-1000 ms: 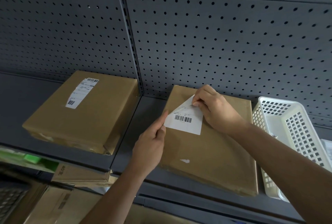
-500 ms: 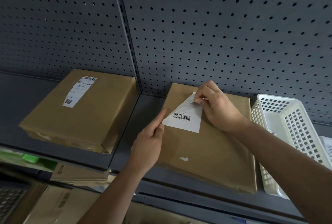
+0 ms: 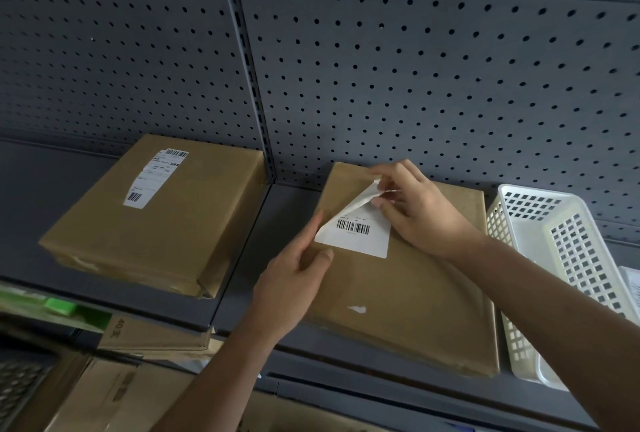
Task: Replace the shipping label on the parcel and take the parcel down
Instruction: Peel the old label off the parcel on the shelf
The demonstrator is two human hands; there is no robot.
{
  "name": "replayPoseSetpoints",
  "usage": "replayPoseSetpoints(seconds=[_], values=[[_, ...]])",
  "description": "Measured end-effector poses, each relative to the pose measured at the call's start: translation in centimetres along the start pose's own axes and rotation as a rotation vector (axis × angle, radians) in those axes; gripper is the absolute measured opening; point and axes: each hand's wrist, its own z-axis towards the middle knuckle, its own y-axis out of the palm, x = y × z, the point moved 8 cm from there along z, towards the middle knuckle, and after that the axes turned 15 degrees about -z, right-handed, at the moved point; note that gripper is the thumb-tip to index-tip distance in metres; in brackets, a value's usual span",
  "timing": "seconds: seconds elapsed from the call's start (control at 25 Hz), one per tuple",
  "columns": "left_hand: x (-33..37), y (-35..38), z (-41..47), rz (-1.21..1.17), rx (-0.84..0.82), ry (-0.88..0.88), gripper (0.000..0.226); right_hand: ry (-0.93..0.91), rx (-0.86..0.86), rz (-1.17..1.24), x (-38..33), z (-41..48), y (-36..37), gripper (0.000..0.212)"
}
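At the shelf's (image 3: pixel 242 275) left end I see a labelled parcel (image 3: pixel 166 223) in brown paper, lying flat. Right of the shelf's seam lies the task parcel (image 3: pixel 415 293), its back edge against the pegboard (image 3: pixel 415 67). My left grip (image 3: pixel 294 279) is released, its straight fingers pressing the parcel's left edge just beside the shipping label (image 3: pixel 360 237). My right grip (image 3: pixel 422 213) pinches the label's upper left corner, curled up off the wrapping. The lower part lies flat. A white slotted basket (image 3: pixel 571 258) stands just beside the parcel's right edge. I cannot tell its contents.
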Motion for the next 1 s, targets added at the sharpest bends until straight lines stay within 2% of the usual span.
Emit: replayPoseSetpoints(seconds=[0.08,0.16,0.36,0.68,1.0], values=[[0.14,0.11,-0.09,0.006,-0.01,0.0,0.067,-0.029,-0.008,-0.084,0.03,0.12,0.36,0.038],[0.14,0.06,-0.1,0.008,-0.011,0.003,0.073,-0.047,-0.01,-0.165,0.09,0.15,0.64,0.033],[0.06,-0.04,-0.07,-0.011,-0.004,-0.003,0.075,-0.114,0.022,-0.255,-0.4,-0.27,0.55,0.02],[0.0,0.07,-0.06,-0.01,-0.014,-0.013,0.069,-0.084,0.109,-0.176,0.07,0.0,0.39,0.009],[0.14,0.13,-0.11,-0.022,-0.015,-0.011,0.068,-0.06,0.138,-0.155,0.27,-0.24,0.03,0.01]])
